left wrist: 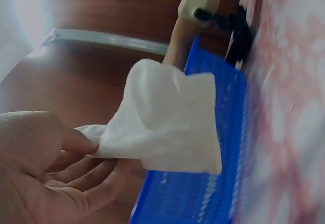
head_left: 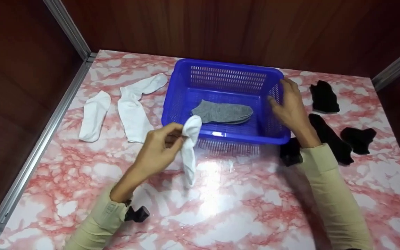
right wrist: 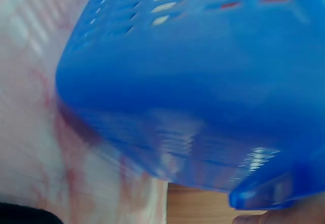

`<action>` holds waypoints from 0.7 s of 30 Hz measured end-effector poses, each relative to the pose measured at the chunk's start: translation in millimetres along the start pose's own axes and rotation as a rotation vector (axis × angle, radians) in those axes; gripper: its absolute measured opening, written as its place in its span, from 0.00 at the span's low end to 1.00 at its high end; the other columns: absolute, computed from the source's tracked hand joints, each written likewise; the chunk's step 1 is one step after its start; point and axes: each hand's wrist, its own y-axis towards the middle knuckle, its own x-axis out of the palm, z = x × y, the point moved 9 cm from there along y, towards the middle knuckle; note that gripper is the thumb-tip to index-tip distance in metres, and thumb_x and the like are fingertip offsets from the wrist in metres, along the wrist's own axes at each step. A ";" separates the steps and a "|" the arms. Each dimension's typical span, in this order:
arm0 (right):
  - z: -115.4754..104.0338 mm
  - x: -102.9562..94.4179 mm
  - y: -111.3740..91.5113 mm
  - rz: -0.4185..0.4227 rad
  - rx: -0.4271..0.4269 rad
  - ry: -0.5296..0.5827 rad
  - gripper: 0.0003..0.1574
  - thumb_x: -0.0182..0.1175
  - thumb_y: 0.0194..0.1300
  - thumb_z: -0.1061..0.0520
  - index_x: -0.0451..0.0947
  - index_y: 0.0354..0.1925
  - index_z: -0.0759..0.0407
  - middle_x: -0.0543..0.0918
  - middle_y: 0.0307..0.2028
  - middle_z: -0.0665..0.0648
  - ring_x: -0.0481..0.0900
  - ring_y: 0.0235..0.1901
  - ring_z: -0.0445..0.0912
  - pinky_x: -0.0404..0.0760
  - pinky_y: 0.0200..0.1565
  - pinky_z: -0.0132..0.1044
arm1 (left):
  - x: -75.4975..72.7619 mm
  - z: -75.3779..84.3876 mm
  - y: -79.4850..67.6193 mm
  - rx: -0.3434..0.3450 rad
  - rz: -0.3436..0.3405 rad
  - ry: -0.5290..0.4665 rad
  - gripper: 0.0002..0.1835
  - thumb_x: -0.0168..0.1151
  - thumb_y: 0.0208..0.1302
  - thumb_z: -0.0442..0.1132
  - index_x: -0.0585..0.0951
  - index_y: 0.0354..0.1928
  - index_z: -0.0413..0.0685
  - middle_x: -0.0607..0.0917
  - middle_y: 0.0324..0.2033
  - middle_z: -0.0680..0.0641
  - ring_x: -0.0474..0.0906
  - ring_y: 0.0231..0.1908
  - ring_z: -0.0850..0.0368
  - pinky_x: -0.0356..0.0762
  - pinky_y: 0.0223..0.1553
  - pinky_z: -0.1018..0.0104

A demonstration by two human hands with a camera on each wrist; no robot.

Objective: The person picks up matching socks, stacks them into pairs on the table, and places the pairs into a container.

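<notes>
My left hand (head_left: 160, 147) pinches a white sock (head_left: 190, 149) between thumb and fingers, and it hangs down just in front of the basket's near rim. In the left wrist view the same sock (left wrist: 162, 117) spreads out from the fingertips, overlapping the basket. My right hand (head_left: 292, 107) grips the right rim of the blue plastic basket (head_left: 226, 136), thumb inside and fingers over the edge. Inside the basket lie grey socks (head_left: 226, 112), stacked flat. The right wrist view is mostly filled by the basket's blue wall (right wrist: 167, 82), with only a bit of the hand at the lower right corner.
Left of the basket lie a short white sock (head_left: 95, 116) and a longer bent white sock (head_left: 134, 104). To the right are several black socks (head_left: 325, 97), one partly behind the right sleeve. Dark wooden panels (head_left: 221, 31) border the marbled table (head_left: 200, 215).
</notes>
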 end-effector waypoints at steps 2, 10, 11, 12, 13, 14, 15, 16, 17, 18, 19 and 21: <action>-6.5 -4.4 -5.5 0.017 -0.011 0.012 0.38 0.62 0.71 0.60 0.64 0.72 0.77 0.64 0.73 0.78 0.64 0.74 0.71 0.61 0.78 0.62 | 11.1 -7.1 -4.2 -0.037 -0.005 -0.075 0.13 0.60 0.68 0.24 0.83 0.52 0.33 0.90 0.43 0.35 0.90 0.44 0.46 0.90 0.46 0.67; -44.1 -18.6 -43.0 0.139 -0.157 0.090 0.21 0.64 0.69 0.65 0.80 0.59 0.71 0.79 0.63 0.68 0.77 0.65 0.59 0.72 0.72 0.53 | 51.5 -62.4 -24.2 -0.271 -0.066 -0.324 0.13 0.61 0.70 0.27 0.78 0.54 0.31 0.88 0.50 0.31 0.89 0.48 0.45 0.90 0.50 0.53; -50.3 -18.7 -49.8 0.160 -0.199 0.109 0.18 0.64 0.69 0.66 0.82 0.55 0.71 0.82 0.60 0.67 0.80 0.62 0.57 0.75 0.69 0.48 | 54.9 -70.6 -26.9 -0.303 -0.086 -0.319 0.14 0.61 0.70 0.27 0.78 0.55 0.31 0.88 0.51 0.31 0.90 0.48 0.45 0.90 0.50 0.53; -56.6 -17.7 -57.3 0.177 -0.243 0.127 0.15 0.64 0.69 0.68 0.83 0.52 0.70 0.84 0.56 0.66 0.82 0.58 0.55 0.77 0.67 0.42 | 57.7 -78.7 -29.9 -0.336 -0.108 -0.309 0.15 0.61 0.70 0.28 0.77 0.56 0.32 0.88 0.51 0.30 0.90 0.48 0.46 0.90 0.50 0.53; -63.0 -15.5 -65.2 0.185 -0.288 0.151 0.12 0.64 0.68 0.69 0.84 0.49 0.70 0.86 0.52 0.65 0.83 0.54 0.53 0.79 0.63 0.37 | 59.5 -85.6 -32.8 -0.365 -0.131 -0.293 0.16 0.62 0.70 0.28 0.76 0.58 0.32 0.88 0.51 0.31 0.90 0.47 0.46 0.90 0.50 0.55; -69.6 -12.1 -73.7 0.182 -0.336 0.175 0.10 0.64 0.67 0.71 0.85 0.47 0.69 0.87 0.49 0.64 0.84 0.50 0.51 0.80 0.59 0.32 | 60.1 -91.4 -35.6 -0.385 -0.152 -0.266 0.18 0.62 0.70 0.29 0.76 0.60 0.32 0.89 0.51 0.31 0.90 0.47 0.47 0.90 0.49 0.58; -76.6 -7.8 -82.7 0.169 -0.383 0.200 0.09 0.64 0.66 0.72 0.85 0.45 0.69 0.88 0.46 0.63 0.84 0.47 0.49 0.81 0.56 0.28 | 59.9 -96.0 -38.1 -0.399 -0.176 -0.233 0.20 0.63 0.70 0.30 0.75 0.61 0.33 0.89 0.49 0.32 0.90 0.45 0.48 0.90 0.48 0.60; -83.5 -2.5 -91.8 0.149 -0.433 0.225 0.09 0.64 0.65 0.74 0.85 0.43 0.69 0.88 0.43 0.63 0.84 0.43 0.48 0.81 0.53 0.25 | 58.4 -99.3 -40.4 -0.406 -0.200 -0.185 0.20 0.63 0.70 0.32 0.75 0.62 0.35 0.90 0.47 0.34 0.90 0.43 0.50 0.89 0.45 0.63; -90.0 3.3 -101.0 0.123 -0.478 0.240 0.09 0.64 0.64 0.74 0.85 0.42 0.68 0.88 0.40 0.63 0.84 0.41 0.47 0.81 0.51 0.23 | 56.6 -101.6 -42.1 -0.408 -0.226 -0.134 0.20 0.64 0.70 0.33 0.75 0.62 0.36 0.91 0.45 0.36 0.89 0.40 0.52 0.88 0.43 0.66; -96.5 9.9 -110.0 0.089 -0.519 0.251 0.10 0.63 0.64 0.75 0.85 0.42 0.68 0.88 0.38 0.62 0.84 0.39 0.46 0.82 0.49 0.22 | 54.4 -102.6 -43.4 -0.403 -0.254 -0.079 0.19 0.64 0.71 0.35 0.76 0.60 0.37 0.91 0.42 0.39 0.87 0.37 0.55 0.86 0.39 0.67; -102.1 16.8 -118.5 0.048 -0.557 0.268 0.11 0.63 0.63 0.76 0.85 0.42 0.68 0.88 0.36 0.61 0.84 0.36 0.46 0.82 0.46 0.21 | 51.4 -102.6 -44.1 -0.394 -0.280 -0.011 0.17 0.65 0.70 0.36 0.78 0.58 0.39 0.91 0.38 0.42 0.85 0.33 0.57 0.83 0.36 0.68; -112.5 31.0 -133.7 -0.037 -0.618 0.259 0.12 0.63 0.62 0.76 0.85 0.43 0.67 0.88 0.34 0.60 0.85 0.33 0.44 0.83 0.42 0.22 | 45.3 -101.5 -44.9 -0.382 -0.328 0.124 0.14 0.65 0.70 0.39 0.82 0.53 0.41 0.87 0.29 0.48 0.78 0.25 0.60 0.77 0.30 0.69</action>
